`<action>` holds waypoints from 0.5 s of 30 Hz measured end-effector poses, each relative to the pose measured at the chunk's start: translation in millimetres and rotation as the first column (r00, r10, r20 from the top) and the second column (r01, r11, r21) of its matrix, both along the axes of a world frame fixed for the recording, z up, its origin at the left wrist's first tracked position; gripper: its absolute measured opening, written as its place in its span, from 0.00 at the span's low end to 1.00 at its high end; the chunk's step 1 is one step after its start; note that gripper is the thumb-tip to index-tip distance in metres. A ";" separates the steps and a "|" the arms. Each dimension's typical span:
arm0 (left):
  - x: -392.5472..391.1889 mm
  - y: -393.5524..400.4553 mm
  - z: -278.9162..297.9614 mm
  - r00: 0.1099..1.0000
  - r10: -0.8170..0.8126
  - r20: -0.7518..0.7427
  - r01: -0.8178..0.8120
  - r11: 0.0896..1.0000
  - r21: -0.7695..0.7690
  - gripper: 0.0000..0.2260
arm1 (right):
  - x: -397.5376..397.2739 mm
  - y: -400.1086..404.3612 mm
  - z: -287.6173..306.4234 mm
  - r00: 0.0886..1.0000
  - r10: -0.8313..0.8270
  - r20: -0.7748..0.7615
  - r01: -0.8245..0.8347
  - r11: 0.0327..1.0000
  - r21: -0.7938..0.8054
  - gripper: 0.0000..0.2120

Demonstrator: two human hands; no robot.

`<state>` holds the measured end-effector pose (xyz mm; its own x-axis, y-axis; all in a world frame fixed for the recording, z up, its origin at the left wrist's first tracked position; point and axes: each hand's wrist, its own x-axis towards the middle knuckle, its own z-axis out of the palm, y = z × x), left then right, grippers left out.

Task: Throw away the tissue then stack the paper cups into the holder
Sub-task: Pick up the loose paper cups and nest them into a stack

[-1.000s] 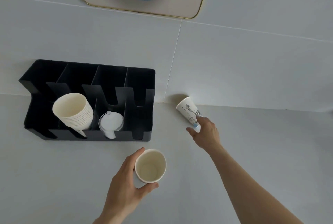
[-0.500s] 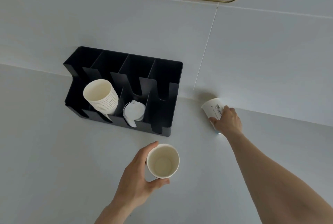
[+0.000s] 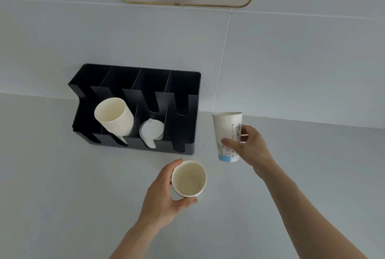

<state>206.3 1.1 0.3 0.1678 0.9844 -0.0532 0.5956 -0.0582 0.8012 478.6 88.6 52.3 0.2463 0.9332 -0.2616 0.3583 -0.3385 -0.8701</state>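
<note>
The left hand [image 3: 164,194] was wrapped around a plain paper cup [image 3: 189,178], thumb under its near rim and fingers around the far side, mouth open toward the camera. The right hand [image 3: 251,148] gripped a printed paper cup [image 3: 228,135] at mid-wall, thumb across the front and fingers behind, the cup upright with its blue-banded base just below the thumb. The black holder [image 3: 183,83] sat beyond the left hand and off to the left of the right one, against the wall, with a nested stack of cups [image 3: 114,117] leaning in one slot and white lids [image 3: 151,131] in the next. Both cups looked light, thin-walled and easily dented, so a gentle hold around the wall, not a squeeze near the rim, seemed wisest. The smooth paper might slip. No tissue showed near either hand.
</note>
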 end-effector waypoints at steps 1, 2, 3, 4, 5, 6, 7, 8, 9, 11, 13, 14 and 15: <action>-1.5 1.3 1.2 1.000 -0.023 -0.003 0.023 1.000 0.003 0.45 | -7.6 -13.8 14.5 0.999 -0.003 -0.045 0.005 0.999 0.035 0.20; -2.6 2.5 2.1 0.999 -0.041 -0.007 0.042 0.999 0.006 0.45 | -15.8 -26.8 26.7 0.998 0.002 -0.065 0.003 0.997 0.072 0.25; -3.6 3.3 2.8 0.998 -0.056 -0.009 0.056 0.998 0.013 0.44 | -23.9 -38.6 36.7 0.997 0.016 -0.070 -0.008 0.994 0.109 0.28; -4.6 4.2 4.7 0.997 -0.076 -0.009 0.077 0.997 0.019 0.44 | -32.9 -51.0 45.7 0.997 0.036 -0.074 -0.024 0.989 0.149 0.30; -5.7 4.5 6.5 0.995 -0.096 -0.008 0.096 0.995 0.022 0.43 | -42.3 -62.1 52.2 0.994 0.064 -0.084 -0.047 0.982 0.185 0.31; -7.2 4.6 7.6 0.994 -0.112 -0.006 0.112 0.994 0.018 0.43 | -52.2 -72.2 56.6 0.991 0.095 -0.095 -0.073 0.974 0.216 0.32; -9.0 4.9 8.4 0.992 -0.124 -0.001 0.124 0.992 0.009 0.43 | -62.3 -80.9 59.0 0.988 0.121 -0.101 -0.093 0.966 0.241 0.33; -11.2 4.9 9.4 0.991 -0.134 0.006 0.134 0.991 0.000 0.43 | -72.5 -88.1 59.2 0.985 0.137 -0.102 -0.107 0.961 0.257 0.34; -13.5 4.8 10.6 0.990 -0.143 0.009 0.143 0.990 -0.008 0.43 | -82.2 -93.7 57.0 0.985 0.144 -0.096 -0.114 0.958 0.264 0.35; -18.2 4.2 13.2 0.988 -0.156 0.009 0.156 0.987 -0.026 0.41 | -98.9 -102.4 48.9 0.988 0.138 -0.071 -0.114 0.958 0.264 0.35; -22.7 4.3 16.2 0.987 -0.161 0.011 0.161 0.986 -0.049 0.40 | -110.5 -109.3 37.6 0.992 0.112 -0.049 -0.097 0.964 0.248 0.36; -25.3 4.5 16.7 0.987 -0.162 0.013 0.162 0.985 -0.063 0.40 | -114.7 -112.3 31.8 0.994 0.101 -0.030 -0.091 0.968 0.233 0.36; -28.0 4.3 16.3 0.987 -0.162 0.012 0.163 0.984 -0.075 0.40 | -118.8 -114.8 26.4 0.996 0.092 0.004 -0.090 0.973 0.213 0.35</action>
<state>178.3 5.5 16.7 0.3256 0.9373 -0.1245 0.5784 -0.0932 0.8104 359.8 -26.2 78.7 0.1569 0.9860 -0.0562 0.3743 -0.1120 -0.9205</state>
